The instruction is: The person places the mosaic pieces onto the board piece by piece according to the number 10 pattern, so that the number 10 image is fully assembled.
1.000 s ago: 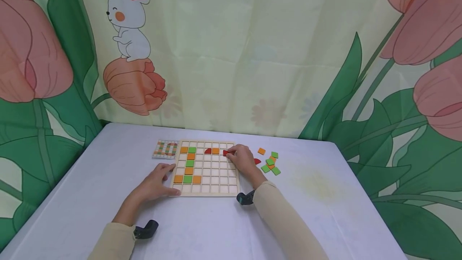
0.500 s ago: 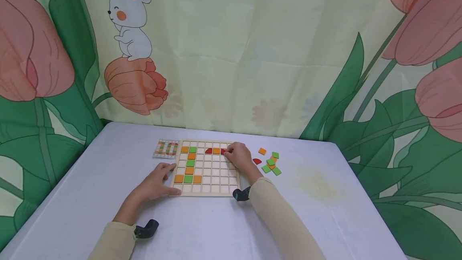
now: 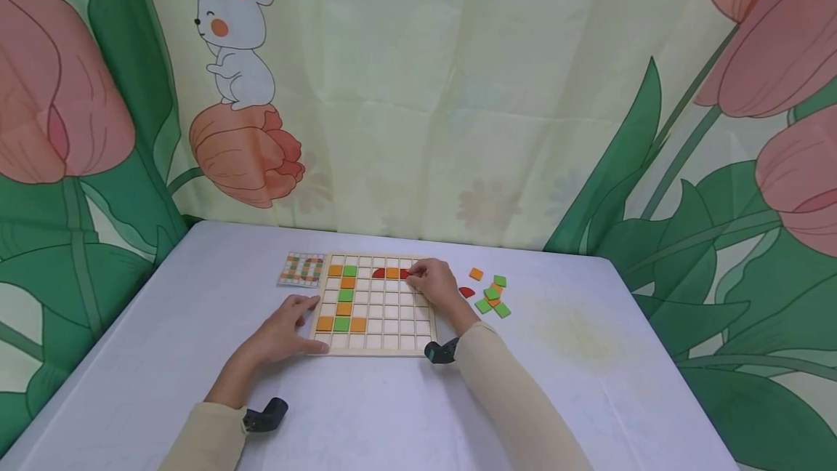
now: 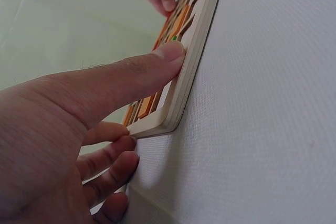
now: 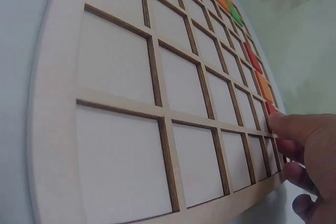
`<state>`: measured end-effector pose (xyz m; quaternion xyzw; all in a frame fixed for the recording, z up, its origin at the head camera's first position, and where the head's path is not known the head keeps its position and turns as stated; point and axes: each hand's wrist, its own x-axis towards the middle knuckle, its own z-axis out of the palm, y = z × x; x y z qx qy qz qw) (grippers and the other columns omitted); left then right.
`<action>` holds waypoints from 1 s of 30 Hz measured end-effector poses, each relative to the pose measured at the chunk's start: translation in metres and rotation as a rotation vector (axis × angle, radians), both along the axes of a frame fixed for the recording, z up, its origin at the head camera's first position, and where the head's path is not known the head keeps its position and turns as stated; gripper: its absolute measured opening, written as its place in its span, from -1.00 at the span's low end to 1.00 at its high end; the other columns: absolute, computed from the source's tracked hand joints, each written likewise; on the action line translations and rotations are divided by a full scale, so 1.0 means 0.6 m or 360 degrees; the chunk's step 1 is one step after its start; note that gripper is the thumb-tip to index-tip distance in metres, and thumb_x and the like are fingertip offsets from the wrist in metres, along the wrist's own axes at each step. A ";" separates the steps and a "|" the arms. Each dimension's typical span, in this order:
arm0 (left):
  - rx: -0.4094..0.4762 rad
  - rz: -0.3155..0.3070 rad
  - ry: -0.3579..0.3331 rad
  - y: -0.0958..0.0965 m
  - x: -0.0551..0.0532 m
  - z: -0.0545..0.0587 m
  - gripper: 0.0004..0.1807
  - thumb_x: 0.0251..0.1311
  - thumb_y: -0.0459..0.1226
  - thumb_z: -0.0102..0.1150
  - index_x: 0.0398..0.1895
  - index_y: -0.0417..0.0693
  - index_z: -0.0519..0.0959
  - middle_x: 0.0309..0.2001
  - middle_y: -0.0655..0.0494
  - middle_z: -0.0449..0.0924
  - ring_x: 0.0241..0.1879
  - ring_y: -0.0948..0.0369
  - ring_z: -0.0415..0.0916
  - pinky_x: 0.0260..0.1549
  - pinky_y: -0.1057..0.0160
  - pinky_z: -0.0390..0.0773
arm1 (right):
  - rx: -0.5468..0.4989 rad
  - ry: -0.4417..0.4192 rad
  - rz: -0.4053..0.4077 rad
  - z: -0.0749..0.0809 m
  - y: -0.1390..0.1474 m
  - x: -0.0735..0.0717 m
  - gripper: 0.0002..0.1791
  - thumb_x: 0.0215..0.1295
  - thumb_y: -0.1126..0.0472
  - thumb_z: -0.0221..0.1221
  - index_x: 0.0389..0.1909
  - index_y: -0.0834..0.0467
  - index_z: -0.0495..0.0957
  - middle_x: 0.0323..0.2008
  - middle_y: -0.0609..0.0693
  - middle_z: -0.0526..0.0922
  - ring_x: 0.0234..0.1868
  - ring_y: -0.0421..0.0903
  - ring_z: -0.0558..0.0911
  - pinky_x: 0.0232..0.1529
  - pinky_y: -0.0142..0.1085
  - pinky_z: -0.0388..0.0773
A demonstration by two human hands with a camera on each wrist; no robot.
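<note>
A wooden grid board (image 3: 382, 352) lies on the table with square orange and green tiles and red quarter-round tiles in its cells. At its near left corner, my left hand (image 3: 284, 329) rests its thumb on the frame, fingers against the left side; the left wrist view shows the thumb (image 4: 170, 51) on the wooden rim. My right hand (image 3: 434, 283) reaches over the far right part. Its thumb and fingertips pinch a red quarter-round tile (image 3: 404, 275) at a cell beside an orange tile (image 3: 392, 273). The hand partly hides this tile.
A printed pattern card (image 3: 301, 270) lies left of the board. To the right are several loose green and orange tiles (image 3: 501, 310), some overlapping, and one red quarter-round tile (image 3: 466, 292). A printed curtain (image 3: 418, 129) hangs behind the table.
My right hand has moved slightly left and brought its red tile from right of the cell into line beside the orange tile. The left hand stays at the board's corner.
</note>
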<state>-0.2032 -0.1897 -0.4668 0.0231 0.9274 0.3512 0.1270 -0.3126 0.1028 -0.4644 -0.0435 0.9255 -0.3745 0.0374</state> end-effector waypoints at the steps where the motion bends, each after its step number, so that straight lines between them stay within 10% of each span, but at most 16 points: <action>1: -0.0002 0.0002 -0.0005 0.000 0.000 0.000 0.20 -0.28 0.11 0.55 0.48 -0.05 0.16 0.26 -0.08 0.24 0.01 0.06 0.32 -0.22 0.18 0.40 | -0.0019 0.0009 0.0013 0.000 0.003 0.001 -0.84 0.24 0.17 0.29 -0.18 0.06 0.69 -0.21 -0.04 0.64 -0.12 -0.07 0.49 -0.08 -0.22 0.50; 30: -0.0003 0.0006 -0.0029 0.003 0.003 0.005 0.19 -0.26 0.09 0.55 0.48 -0.05 0.15 0.25 -0.11 0.23 0.00 0.04 0.31 -0.25 0.19 0.40 | 0.0025 0.0194 0.0061 0.036 0.094 0.056 -0.79 0.17 0.19 0.35 -0.16 0.09 0.71 -0.22 -0.02 0.68 -0.35 -0.11 0.43 -0.33 -0.36 0.36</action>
